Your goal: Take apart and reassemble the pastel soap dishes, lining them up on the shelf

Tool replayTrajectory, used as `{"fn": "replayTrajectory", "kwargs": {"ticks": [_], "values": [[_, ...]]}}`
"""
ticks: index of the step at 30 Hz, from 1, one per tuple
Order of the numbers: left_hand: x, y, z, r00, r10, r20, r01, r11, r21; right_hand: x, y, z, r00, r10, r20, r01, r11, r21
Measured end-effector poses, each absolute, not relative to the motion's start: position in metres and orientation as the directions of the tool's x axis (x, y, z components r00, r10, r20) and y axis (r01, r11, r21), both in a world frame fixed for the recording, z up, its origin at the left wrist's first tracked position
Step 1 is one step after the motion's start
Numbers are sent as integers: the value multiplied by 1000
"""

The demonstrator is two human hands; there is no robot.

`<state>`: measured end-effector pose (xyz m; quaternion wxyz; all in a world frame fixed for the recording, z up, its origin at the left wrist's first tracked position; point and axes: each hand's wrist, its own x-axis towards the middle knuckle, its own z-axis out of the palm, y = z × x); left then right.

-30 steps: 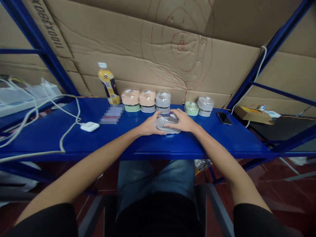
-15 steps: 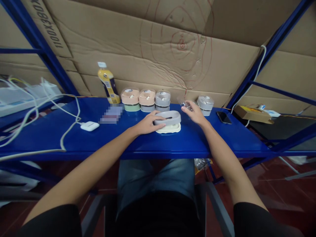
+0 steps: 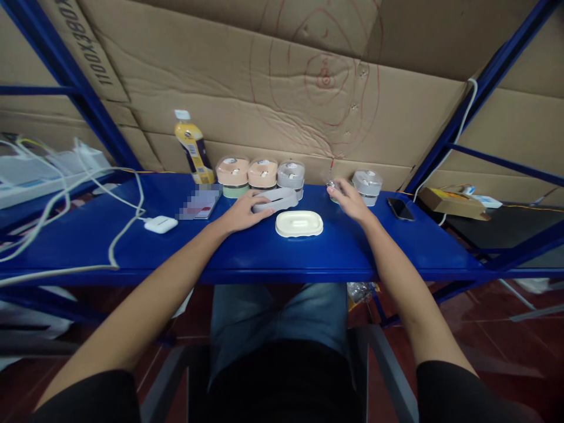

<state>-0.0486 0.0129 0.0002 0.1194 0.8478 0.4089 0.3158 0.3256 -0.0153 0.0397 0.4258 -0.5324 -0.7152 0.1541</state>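
My left hand point(image 3: 244, 212) grips a grey oval frame point(image 3: 284, 200) by its left end, holding it tilted in front of the row of boxes. A cream oval base point(image 3: 299, 224) with a raised bar in its middle lies on the blue table, to the right of that hand and apart from it. Farther right, my right hand point(image 3: 350, 200) has its fingers closed on a small clear plastic piece point(image 3: 331, 184). Fingers partly cover this piece, and its full shape is hard to make out. A grey box with a clear lid point(image 3: 367, 183) stands just beside the right hand.
Two peach boxes point(image 3: 263, 173) and a grey box point(image 3: 291, 173), all clear-lidded, stand along the back. A yellow bottle point(image 3: 194, 147), a blurred-out flat item point(image 3: 200, 202), a white case point(image 3: 161, 224) and cables are on the left. A phone point(image 3: 400, 208) lies right.
My left hand has lifted the grey frame off the cream base and moved it left, uncovering the base. My right hand has shifted slightly, still holding the clear piece.
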Motion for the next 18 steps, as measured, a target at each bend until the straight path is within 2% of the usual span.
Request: {"fn": "replayTrajectory", "kwargs": {"ticks": [5, 9, 12, 18], "values": [[-51, 15, -1, 476, 789, 388, 658, -612, 438, 324, -16, 40, -110, 895, 432, 698, 379, -608], [-43, 8, 0, 506, 739, 446, 582, -674, 456, 321, -17, 39, -143, 887, 438, 691, 407, -598], [-28, -2, 1, 549, 685, 479, 495, -728, 474, 313, -19, 39, -233, 858, 458, 669, 483, -565], [6, -18, -3, 572, 673, 470, 416, -731, 541, 282, -26, 36, -455, 768, 451, 639, 634, -436]]}}
